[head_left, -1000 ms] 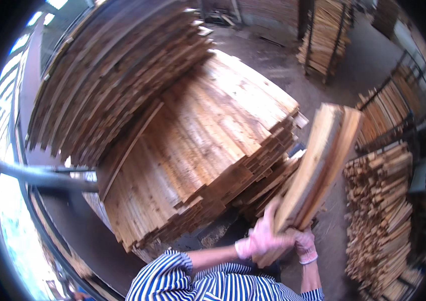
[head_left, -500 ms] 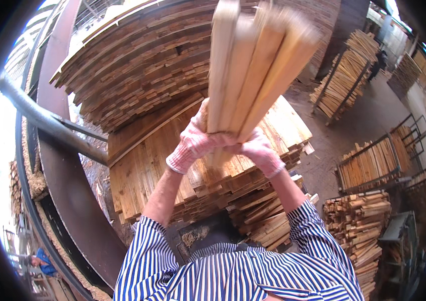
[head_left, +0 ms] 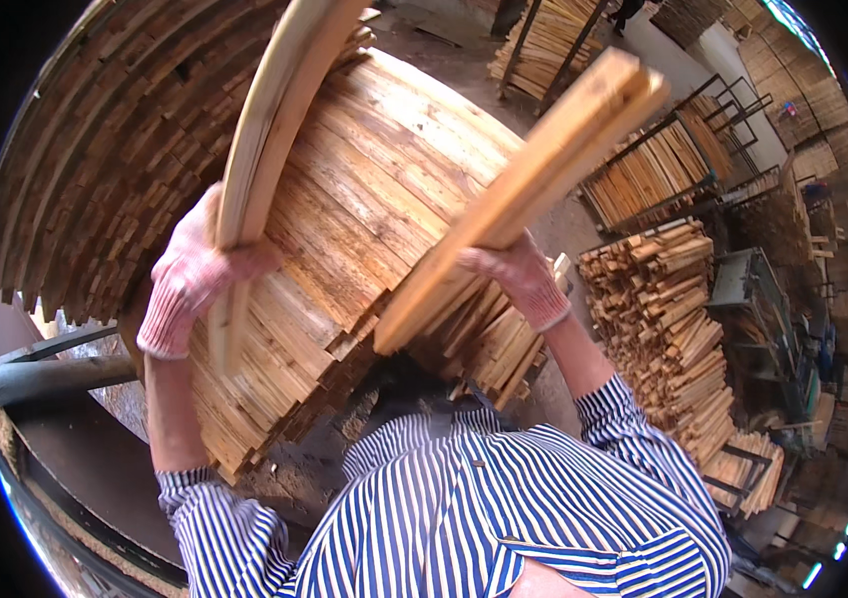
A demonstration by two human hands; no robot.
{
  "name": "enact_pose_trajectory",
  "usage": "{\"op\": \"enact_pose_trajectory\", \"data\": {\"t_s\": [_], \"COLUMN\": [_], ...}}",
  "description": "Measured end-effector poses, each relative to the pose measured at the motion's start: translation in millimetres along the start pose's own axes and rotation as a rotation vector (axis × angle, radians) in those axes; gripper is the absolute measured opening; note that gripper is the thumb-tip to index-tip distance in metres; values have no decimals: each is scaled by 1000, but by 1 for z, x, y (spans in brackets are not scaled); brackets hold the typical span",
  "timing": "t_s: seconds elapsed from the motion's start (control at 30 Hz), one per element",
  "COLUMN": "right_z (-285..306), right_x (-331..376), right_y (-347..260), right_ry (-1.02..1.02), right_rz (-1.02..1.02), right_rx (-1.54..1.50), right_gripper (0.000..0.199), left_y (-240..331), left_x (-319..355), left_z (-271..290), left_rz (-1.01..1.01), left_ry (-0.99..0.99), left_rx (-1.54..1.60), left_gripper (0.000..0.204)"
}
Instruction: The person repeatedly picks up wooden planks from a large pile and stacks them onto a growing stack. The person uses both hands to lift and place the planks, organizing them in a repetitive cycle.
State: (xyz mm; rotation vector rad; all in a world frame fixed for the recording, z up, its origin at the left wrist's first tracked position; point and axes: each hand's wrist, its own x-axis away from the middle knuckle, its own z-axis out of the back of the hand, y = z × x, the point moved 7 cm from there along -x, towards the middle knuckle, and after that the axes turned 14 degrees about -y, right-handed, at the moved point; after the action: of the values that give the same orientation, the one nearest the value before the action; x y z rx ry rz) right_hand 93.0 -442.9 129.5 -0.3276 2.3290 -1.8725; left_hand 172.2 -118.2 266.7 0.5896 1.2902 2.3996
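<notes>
My left hand (head_left: 199, 264), in a pink and white knit glove, is closed round a bundle of long wooden slats (head_left: 279, 110) that rises toward the upper edge. In the matching glove, my right hand (head_left: 515, 269) grips another bundle of slats (head_left: 543, 174), tilted up to the right. The two bundles are held apart, over a broad stack of boards (head_left: 374, 189) laid side by side. How many slats each hand holds is hard to tell. Below my right hand lies a pile of loose slats (head_left: 489, 339), partly hidden by the held wood.
A tall stack of wood (head_left: 115, 140) stands at the left, with a metal pipe (head_left: 55, 379) below it. To the right are a pile of wood pieces (head_left: 653, 309), a metal rack of slats (head_left: 648, 169) and a green-grey metal frame (head_left: 748, 299). Another rack (head_left: 548, 45) stands farther back.
The slats held together in both hands are now split into two bundles. My left hand has moved left with one, while my right hand holds the other. The view has turned to the right.
</notes>
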Motion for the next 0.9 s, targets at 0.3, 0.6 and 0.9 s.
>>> {"op": "enact_pose_trajectory", "data": {"t_s": [0.3,0.6,0.9], "right_z": [-33,-107,-65], "right_x": [171,80,143], "right_y": [261,273,258], "right_ry": [413,343,419], "right_rz": [-513,-548,-736], "right_rx": [-699,-902,-659], "right_gripper": [43,39,39], "left_y": [-216,-309,-314], "left_x": [115,143,147], "left_z": [24,-10,-9], "left_rz": [734,884,893], "left_ry": [-57,-190,-168], "left_rx": [-636,-627,-635], "left_gripper": [84,106,105]}}
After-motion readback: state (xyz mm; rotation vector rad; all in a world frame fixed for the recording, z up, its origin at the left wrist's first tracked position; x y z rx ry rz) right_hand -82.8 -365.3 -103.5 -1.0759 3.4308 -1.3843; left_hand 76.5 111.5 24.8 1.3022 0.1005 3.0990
